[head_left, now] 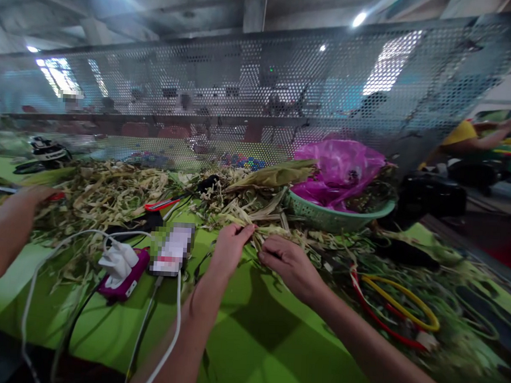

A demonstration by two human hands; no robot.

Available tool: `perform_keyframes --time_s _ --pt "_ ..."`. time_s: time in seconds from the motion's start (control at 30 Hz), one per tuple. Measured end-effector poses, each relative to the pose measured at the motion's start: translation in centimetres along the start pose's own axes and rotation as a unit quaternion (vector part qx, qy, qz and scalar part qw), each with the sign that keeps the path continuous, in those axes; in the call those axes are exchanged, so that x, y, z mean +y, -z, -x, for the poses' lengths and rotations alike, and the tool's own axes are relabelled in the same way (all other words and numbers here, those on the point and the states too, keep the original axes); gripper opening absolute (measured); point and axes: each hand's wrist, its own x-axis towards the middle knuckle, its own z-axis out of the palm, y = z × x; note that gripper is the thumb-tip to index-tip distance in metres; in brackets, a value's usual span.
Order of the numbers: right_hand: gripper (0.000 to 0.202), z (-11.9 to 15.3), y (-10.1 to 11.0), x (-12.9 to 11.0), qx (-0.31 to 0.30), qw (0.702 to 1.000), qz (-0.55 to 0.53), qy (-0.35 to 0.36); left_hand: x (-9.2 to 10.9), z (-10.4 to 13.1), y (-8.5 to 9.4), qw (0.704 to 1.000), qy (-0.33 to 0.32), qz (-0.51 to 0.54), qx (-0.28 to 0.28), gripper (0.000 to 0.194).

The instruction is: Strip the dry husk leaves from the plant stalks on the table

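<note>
My left hand (231, 246) and my right hand (286, 260) are close together over the near edge of a heap of dry husks. The fingers of both are closed, pinching a thin pale strip of husk (256, 235) between them. Most of the strip is hidden by the fingers and blends into the heap. Loose dry corn husks (118, 190) lie spread along the green table (256, 334). A long yellowish husk (277, 175) sticks up behind my hands, beside the green basket (331, 216).
A purple plastic bag (338, 167) fills the basket. Left of me lie a phone (173, 250), a purple power block (125, 276), cables and a red-handled cutter (163, 204). Another person's hand (30, 198) works at far left. Yellow loops (404, 299) lie right; a perforated metal screen (226, 98) stands behind.
</note>
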Motion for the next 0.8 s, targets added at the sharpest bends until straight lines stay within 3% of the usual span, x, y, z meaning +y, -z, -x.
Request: perform_keyframes --time_s 0.13,0.27,0.37,0.43,0.53,0.6,0.67,0.8 --pt "0.028 0.1 0.5 0.8 0.012 0.999 -0.019 -0.046 -0.1 -0.1 0.3 0.999 0.007 0.043 -0.026 0.033" --pt "0.025 0.0 0.9 1.6 0.083 0.992 -0.05 -0.075 0.2 0.2 0.3 0.995 0.021 0.088 -0.047 0.032" --pt "0.018 -0.1 0.9 1.5 0.13 0.98 -0.13 -0.082 0.2 0.2 0.2 0.993 0.04 0.092 -0.055 0.034" --pt "0.013 0.0 0.8 1.0 0.122 0.955 -0.249 -0.106 0.0 0.2 0.1 0.992 0.052 0.093 -0.064 0.036" --pt "0.029 0.1 0.5 0.2 0.049 0.877 -0.448 -0.165 -0.1 0.1 -0.1 0.988 0.065 0.113 -0.077 0.038" --pt "0.039 0.2 0.2 0.0 0.023 0.84 -0.511 -0.184 -0.1 0.0 -0.2 0.986 0.072 0.131 -0.077 0.039" --pt "0.041 0.1 -0.1 0.1 0.03 0.838 -0.51 -0.191 -0.1 0.0 -0.1 0.984 0.076 0.147 -0.067 0.038" --pt "0.026 0.0 0.0 0.7 0.059 0.863 -0.463 -0.193 -0.1 0.0 0.1 0.978 0.077 0.185 -0.058 0.038"
